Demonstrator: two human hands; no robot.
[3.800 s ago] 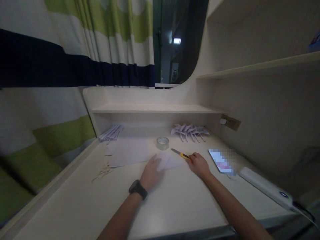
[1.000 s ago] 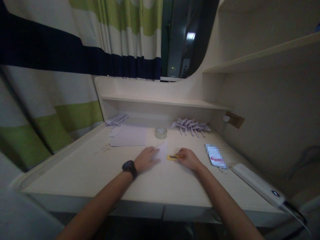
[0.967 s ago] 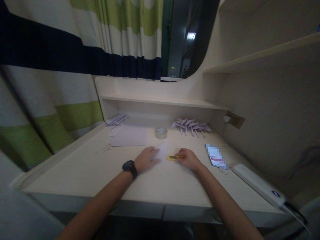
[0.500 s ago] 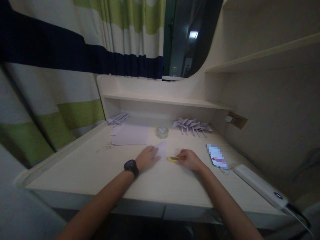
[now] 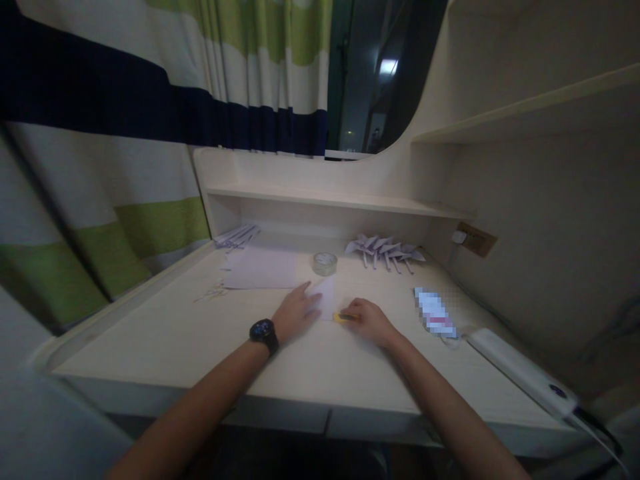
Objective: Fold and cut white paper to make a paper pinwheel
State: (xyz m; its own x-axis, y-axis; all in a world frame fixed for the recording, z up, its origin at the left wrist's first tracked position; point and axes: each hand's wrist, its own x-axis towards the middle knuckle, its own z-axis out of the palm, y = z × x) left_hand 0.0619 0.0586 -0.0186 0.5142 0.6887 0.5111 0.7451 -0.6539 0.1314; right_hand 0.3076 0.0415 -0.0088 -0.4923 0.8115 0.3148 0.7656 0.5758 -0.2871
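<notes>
My left hand (image 5: 297, 312), with a dark watch (image 5: 263, 331) on its wrist, lies on a small folded piece of pale paper (image 5: 326, 298). Its fingers are spread over the paper's left side. At the paper's lower right edge, my right hand (image 5: 367, 320) is closed around a yellow utility knife (image 5: 339, 318). The knife points left, and its tip is too small to make out. A roll of clear tape (image 5: 325, 264) sits just behind the paper.
Larger paper sheets (image 5: 263, 268) lie at the back left, beside rolled paper sticks (image 5: 238, 236) and thin strips (image 5: 214, 291). Several paper pinwheels (image 5: 385, 250) rest at the back right. A phone (image 5: 435, 312) and a white power strip (image 5: 520, 373) are on the right.
My right hand has moved slightly left with the utility knife, which is now against the paper's edge. My left hand's fingers have spread a little wider on the paper.
</notes>
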